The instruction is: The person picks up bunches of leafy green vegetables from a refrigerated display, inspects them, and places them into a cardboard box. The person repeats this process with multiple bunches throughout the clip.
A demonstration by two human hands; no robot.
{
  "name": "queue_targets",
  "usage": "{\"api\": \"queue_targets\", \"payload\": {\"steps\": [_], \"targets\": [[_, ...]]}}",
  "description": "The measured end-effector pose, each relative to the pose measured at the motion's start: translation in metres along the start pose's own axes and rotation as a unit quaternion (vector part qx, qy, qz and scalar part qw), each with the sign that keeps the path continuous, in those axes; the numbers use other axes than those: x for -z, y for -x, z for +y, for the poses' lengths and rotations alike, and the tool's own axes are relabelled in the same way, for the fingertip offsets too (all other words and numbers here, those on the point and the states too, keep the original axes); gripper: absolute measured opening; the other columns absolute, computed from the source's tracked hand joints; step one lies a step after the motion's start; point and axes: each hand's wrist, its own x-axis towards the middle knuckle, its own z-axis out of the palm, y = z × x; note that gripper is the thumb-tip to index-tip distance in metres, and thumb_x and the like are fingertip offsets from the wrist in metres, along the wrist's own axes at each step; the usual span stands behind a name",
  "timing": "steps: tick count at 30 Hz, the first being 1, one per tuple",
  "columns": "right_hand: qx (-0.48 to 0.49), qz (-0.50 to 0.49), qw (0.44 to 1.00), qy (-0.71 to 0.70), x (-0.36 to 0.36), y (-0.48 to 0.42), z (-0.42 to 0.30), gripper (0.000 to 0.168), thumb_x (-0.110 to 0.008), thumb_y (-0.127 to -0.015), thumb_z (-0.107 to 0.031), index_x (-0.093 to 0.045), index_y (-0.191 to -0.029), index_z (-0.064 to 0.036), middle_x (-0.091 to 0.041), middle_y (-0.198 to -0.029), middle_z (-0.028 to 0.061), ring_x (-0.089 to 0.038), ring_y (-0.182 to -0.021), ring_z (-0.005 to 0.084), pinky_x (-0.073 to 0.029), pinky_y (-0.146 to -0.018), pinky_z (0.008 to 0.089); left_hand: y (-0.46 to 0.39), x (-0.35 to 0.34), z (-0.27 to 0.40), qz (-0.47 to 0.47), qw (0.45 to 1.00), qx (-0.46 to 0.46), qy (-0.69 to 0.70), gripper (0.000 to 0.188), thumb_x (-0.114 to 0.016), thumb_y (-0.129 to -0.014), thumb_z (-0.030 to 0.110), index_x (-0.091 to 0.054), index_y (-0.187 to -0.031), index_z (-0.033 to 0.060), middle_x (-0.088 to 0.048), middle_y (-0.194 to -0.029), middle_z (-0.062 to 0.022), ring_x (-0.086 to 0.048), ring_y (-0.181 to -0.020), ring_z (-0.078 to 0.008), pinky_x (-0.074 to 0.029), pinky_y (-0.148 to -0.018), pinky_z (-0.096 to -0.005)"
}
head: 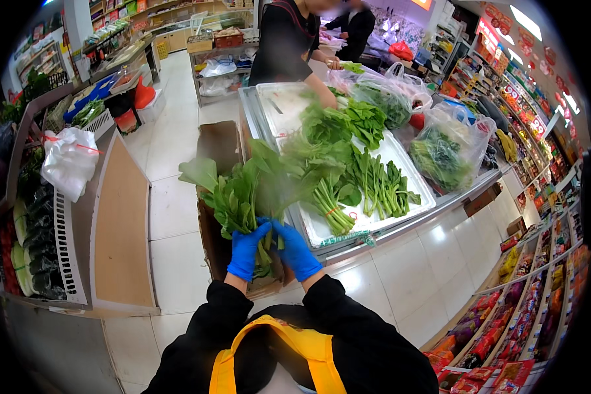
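My left hand (247,248), in a blue glove, grips a bunch of leafy greens (236,202) by the stems. Close beside it, my right hand (295,250), also gloved in blue, has its fingers around stems of the greens. The leaves fan upward and partly blur; the stem ends hang below my hands over a cardboard box (219,138). To the right, a white foam tray (394,221) holds loose greens and a bundle of greens (332,209) with a red tie around its stems.
Across the metal-edged table (344,256), a person (285,44) in black handles greens. Plastic bags of vegetables (443,152) lie at the table's right. A wooden panel (123,231) and a vegetable stand with a white crate (69,246) are at left; snack shelves (502,325) at right.
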Motion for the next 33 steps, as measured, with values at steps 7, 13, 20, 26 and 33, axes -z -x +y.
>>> {"api": "queue_targets", "payload": {"steps": [7,13,20,26,33], "targets": [[0.068,0.015,0.992,0.107,-0.004,0.004,-0.014,0.058,-0.061,-0.073,0.004,-0.045,-0.127,-0.006,-0.058,-0.099,0.0168,-0.057,-0.088,0.0274,-0.045,-0.079,0.0311,-0.003,0.010,-0.012,0.028,0.999,-0.007,-0.027,0.019,-0.069,-0.076,0.007,-0.063,-0.094,0.0015,-0.063,-0.090,-0.0056,-0.060,-0.079,-0.0144,-0.047,-0.074,-0.0273],[0.079,0.036,0.992,0.096,-0.023,0.002,0.015,0.060,-0.059,-0.072,0.008,-0.043,-0.128,-0.006,-0.058,-0.104,0.0177,-0.056,-0.097,0.0312,-0.044,-0.083,0.0318,-0.004,0.019,-0.028,0.094,0.985,-0.122,-0.083,0.020,-0.067,-0.076,0.007,-0.063,-0.095,0.0031,-0.063,-0.092,-0.0045,-0.059,-0.082,-0.0137,-0.047,-0.073,-0.0279],[0.135,0.054,0.981,0.131,-0.040,-0.002,0.011,0.048,-0.059,-0.080,-0.001,-0.046,-0.126,-0.006,-0.056,-0.112,0.0139,-0.055,-0.102,0.0270,-0.044,-0.087,0.0335,-0.017,0.047,-0.055,0.164,0.971,-0.148,-0.096,0.014,-0.065,-0.075,0.007,-0.060,-0.088,0.0030,-0.061,-0.086,-0.0041,-0.057,-0.078,-0.0138,-0.045,-0.071,-0.0290],[-0.108,0.021,0.929,-0.353,-0.036,-0.004,-0.007,0.038,-0.053,-0.087,-0.013,-0.048,-0.124,-0.008,-0.056,-0.113,0.0095,-0.054,-0.104,0.0230,-0.044,-0.090,0.0389,-0.023,0.069,-0.044,0.182,0.981,-0.070,-0.015,0.013,-0.068,-0.072,0.005,-0.058,-0.081,0.0039,-0.058,-0.075,-0.0029,-0.056,-0.071,-0.0140,-0.045,-0.068,-0.0276],[-0.171,0.007,0.829,-0.532,-0.029,-0.012,0.010,0.033,-0.048,-0.093,-0.024,-0.050,-0.123,-0.009,-0.057,-0.114,0.0060,-0.053,-0.106,0.0201,-0.043,-0.093,0.0434,-0.019,0.074,-0.036,0.184,0.983,0.028,-0.002,0.016,-0.072,-0.075,0.011,-0.060,-0.084,0.0057,-0.058,-0.073,-0.0019,-0.055,-0.067,-0.0135,-0.044,-0.064,-0.0283]]}}
